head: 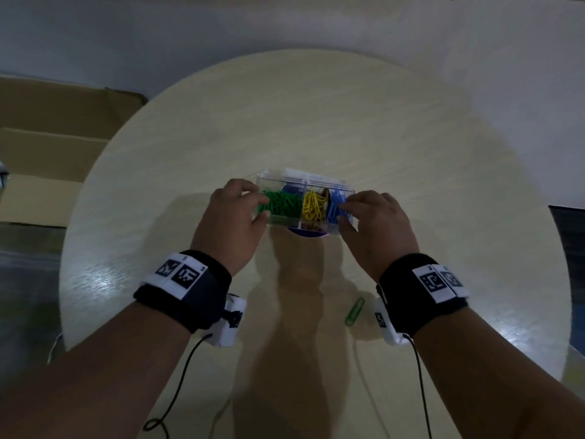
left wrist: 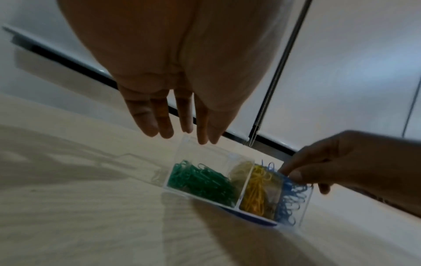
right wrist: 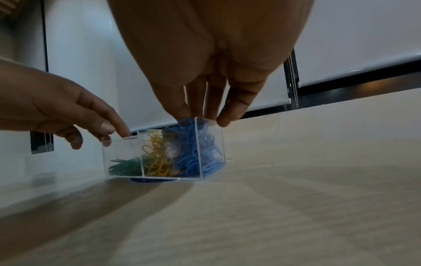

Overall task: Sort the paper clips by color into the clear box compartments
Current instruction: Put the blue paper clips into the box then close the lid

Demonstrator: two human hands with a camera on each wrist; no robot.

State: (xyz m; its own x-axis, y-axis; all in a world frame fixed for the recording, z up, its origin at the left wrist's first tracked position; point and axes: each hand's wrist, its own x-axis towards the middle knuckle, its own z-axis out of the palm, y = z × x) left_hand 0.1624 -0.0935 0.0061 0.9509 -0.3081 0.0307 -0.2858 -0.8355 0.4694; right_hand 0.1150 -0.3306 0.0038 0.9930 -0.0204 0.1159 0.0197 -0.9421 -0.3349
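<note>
Round pale wood-grain worktop (head: 316,122), carrying near its centre a clear box (head: 278,220) divided into compartments. Left hand (head: 232,217) at the box's left end, fingers nearly straight and relaxed, fingertips (right wrist: 123,132) touching the rim. Right hand (head: 376,223) at the right end, fingertips (right wrist: 224,121) resting on the rim above the blue clips; whether they pinch the wall cannot be told. Green paper clips (head: 281,202) fill the left compartment, yellow paper clips (head: 313,204) the middle, blue paper clips (head: 335,205) the right. One loose green paper clip (head: 354,312) lies on the worktop, well apart from the box, beside the right wrist.
</note>
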